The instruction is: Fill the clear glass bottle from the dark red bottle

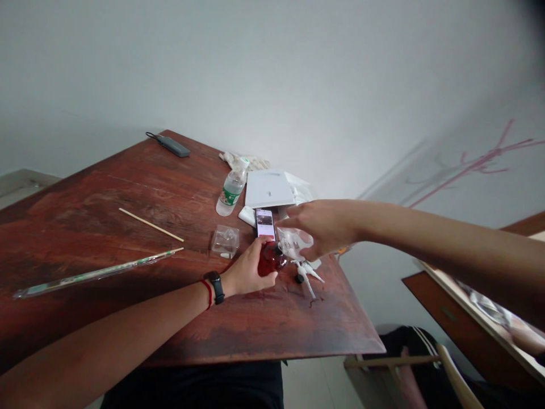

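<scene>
My left hand (246, 271) rests on the dark red wooden table (128, 227) with its fingers wrapped round a small red translucent object (269, 260). Just to the right of it, my right hand (317, 227) pinches a clear plastic bag (293, 243) holding small white parts. Small white plastic pieces (307, 274) and a tiny black piece (299, 278) lie on the table below the bag. A phone (264, 223) with a lit screen lies just behind both hands.
A water bottle (231, 190), a white box (269, 189), white gloves (251, 162), a clear plastic case (225, 241), a wooden stick (151, 225), a long wrapped stick (97, 274) and a dark power bank (172, 146) lie on the table. Wooden furniture (464, 324) stands right.
</scene>
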A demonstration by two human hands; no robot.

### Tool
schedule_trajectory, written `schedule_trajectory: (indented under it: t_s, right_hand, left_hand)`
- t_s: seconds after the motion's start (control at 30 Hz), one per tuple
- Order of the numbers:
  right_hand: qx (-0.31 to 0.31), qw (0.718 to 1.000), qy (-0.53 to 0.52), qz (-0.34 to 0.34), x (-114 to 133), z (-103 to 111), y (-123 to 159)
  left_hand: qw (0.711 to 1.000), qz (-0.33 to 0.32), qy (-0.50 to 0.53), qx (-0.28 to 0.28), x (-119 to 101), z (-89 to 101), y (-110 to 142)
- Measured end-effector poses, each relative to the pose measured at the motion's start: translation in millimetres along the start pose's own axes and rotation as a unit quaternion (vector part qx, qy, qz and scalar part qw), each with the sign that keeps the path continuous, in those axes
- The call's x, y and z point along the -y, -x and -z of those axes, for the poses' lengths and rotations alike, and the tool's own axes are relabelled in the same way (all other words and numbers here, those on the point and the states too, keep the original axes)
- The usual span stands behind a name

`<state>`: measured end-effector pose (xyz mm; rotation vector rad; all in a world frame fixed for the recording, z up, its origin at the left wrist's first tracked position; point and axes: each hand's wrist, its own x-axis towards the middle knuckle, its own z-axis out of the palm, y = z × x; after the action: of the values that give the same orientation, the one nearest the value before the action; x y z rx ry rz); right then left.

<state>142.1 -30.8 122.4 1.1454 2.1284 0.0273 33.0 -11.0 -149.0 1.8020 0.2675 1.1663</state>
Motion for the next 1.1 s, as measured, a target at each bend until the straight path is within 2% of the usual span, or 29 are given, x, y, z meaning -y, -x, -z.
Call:
schedule_trajectory:
  t_s: [0.2, 0.33, 0.43, 0.6, 0.77, 0.87, 0.93, 1.03, 1.1]
  right_hand:
    - [-0.041, 0.998, -0.047, 0.014, -13, -17, 11]
    - [-0.086, 0.991, -0.098, 0.028, -22, -36, 20]
    - [-0.11, 0.984, -0.142, 0.014, -27, -51, 26]
    - [-0.14, 0.963, -0.23, -0.002, -30, -76, 35]
    - [-0.205, 0.934, -0.291, -0.011, -29, -106, 42]
    - [-0.265, 0.915, -0.305, -0.015, -28, -131, 44]
    - [-0.314, 0.892, -0.326, -0.012, -29, -154, 42]
    - [-0.368, 0.844, -0.389, -0.016, -29, -193, 32]
    - [-0.398, 0.801, -0.446, -0.033, -27, -220, 21]
  left_hand:
    - [1.0, 0.011, -0.016, 0.001, -4, 1.1, 0]
    - [0.999, 0.005, -0.03, -0.009, -8, 1.7, 1]
    - [0.999, 0.001, -0.045, -0.012, -9, 1.9, 1]
    - [0.998, 0.009, -0.063, -0.006, -10, 2.3, 1]
    - [0.997, 0.013, -0.071, 0.001, -14, 4.8, 2]
    - [0.997, 0.016, -0.07, 0.002, -16, 5.6, 2]
    - [0.998, 0.022, -0.067, 0.003, -16, 5.2, 3]
    - [0.998, 0.03, -0.062, 0.003, -14, 3.6, 3]
    - [0.997, 0.028, -0.065, -0.004, -12, 2.4, 3]
